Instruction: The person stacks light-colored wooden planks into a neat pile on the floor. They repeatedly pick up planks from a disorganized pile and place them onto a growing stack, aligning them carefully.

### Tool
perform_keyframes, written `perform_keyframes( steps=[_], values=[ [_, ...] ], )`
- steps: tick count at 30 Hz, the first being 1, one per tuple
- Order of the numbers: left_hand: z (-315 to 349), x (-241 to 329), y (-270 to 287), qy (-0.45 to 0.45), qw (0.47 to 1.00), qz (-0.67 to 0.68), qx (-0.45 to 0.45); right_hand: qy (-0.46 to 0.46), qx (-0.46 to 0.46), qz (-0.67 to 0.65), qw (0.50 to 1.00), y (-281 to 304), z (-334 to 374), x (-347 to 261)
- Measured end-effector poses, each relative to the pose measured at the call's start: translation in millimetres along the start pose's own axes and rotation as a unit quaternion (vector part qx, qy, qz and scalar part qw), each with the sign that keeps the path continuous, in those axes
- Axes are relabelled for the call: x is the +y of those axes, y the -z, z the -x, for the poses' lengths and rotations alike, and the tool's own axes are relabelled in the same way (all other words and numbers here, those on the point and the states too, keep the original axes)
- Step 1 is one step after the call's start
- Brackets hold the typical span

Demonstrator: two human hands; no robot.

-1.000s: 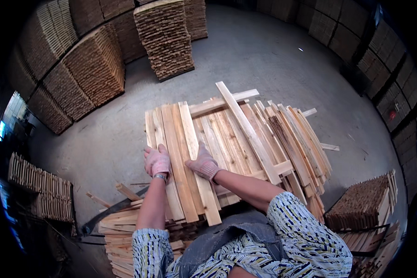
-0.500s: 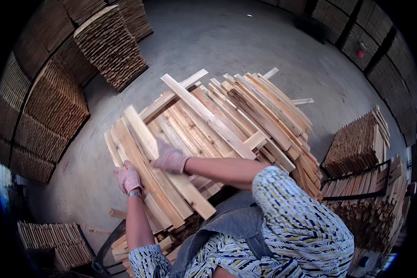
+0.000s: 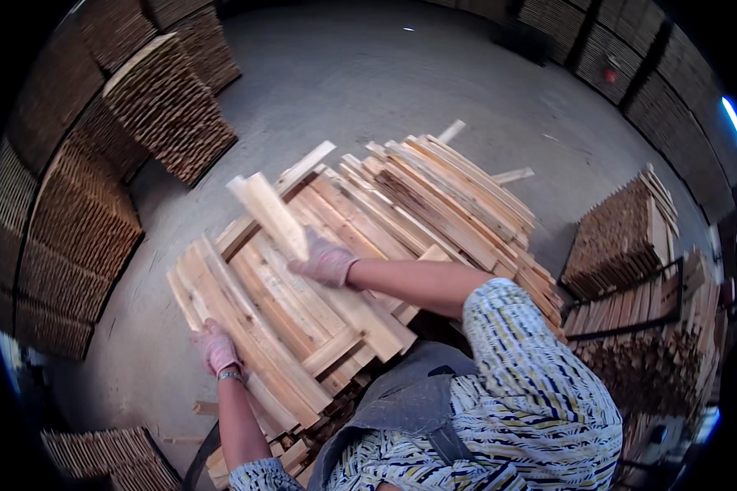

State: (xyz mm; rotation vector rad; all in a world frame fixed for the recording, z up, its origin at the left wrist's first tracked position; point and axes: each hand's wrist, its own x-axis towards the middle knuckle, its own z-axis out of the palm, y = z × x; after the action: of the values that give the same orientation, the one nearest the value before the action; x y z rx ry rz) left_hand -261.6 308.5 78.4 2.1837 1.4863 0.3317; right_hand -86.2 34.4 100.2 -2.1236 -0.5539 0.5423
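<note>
My right hand (image 3: 326, 258), in a pinkish work glove, grips a pale wooden board (image 3: 272, 214), blurred by motion, above the middle of the stack. A second light board (image 3: 403, 334) lies close against it; I cannot tell whether the hand holds that one too. At the stack's left edge my gloved left hand (image 3: 216, 349) is closed at the side of the outermost boards (image 3: 246, 319), its fingers partly hidden. Between the hands, a layer of boards (image 3: 282, 299) shows below crosswise strips (image 3: 332, 350).
More loose boards (image 3: 434, 196) cover the right part of the stack, with crosspiece ends sticking out beyond. Tall lumber piles (image 3: 170, 110) stand at the far left. Other piles (image 3: 618, 237) stand at the right, and a low one (image 3: 110, 458) at the lower left. Concrete floor (image 3: 344, 74) surrounds the stack.
My right hand and its board have moved right, away from the left boards. The light board that lay diagonally across the stack is now beside the held one. My left hand sits slightly lower in view.
</note>
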Motion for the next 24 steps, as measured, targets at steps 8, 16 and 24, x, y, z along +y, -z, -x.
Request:
perform_keyframes(
  steps=[8, 16, 24],
  values=[
    [-13.6, -16.2, -4.0, -0.013, 0.999, -0.037, 0.015, -0.037, -0.199, -0.095, 0.975, -104.1, 31.9, -45.1],
    [-20.8, -23.3, -9.2, -0.025, 0.998, 0.048, -0.019, -0.001, 0.225, 0.042, 0.974, 159.6, 49.0, 129.1],
    [-15.7, -22.0, -4.8, -0.024, 0.999, 0.031, -0.025, -0.319, 0.044, 0.274, 0.906, 256.5, 210.6, 317.5]
  ],
)
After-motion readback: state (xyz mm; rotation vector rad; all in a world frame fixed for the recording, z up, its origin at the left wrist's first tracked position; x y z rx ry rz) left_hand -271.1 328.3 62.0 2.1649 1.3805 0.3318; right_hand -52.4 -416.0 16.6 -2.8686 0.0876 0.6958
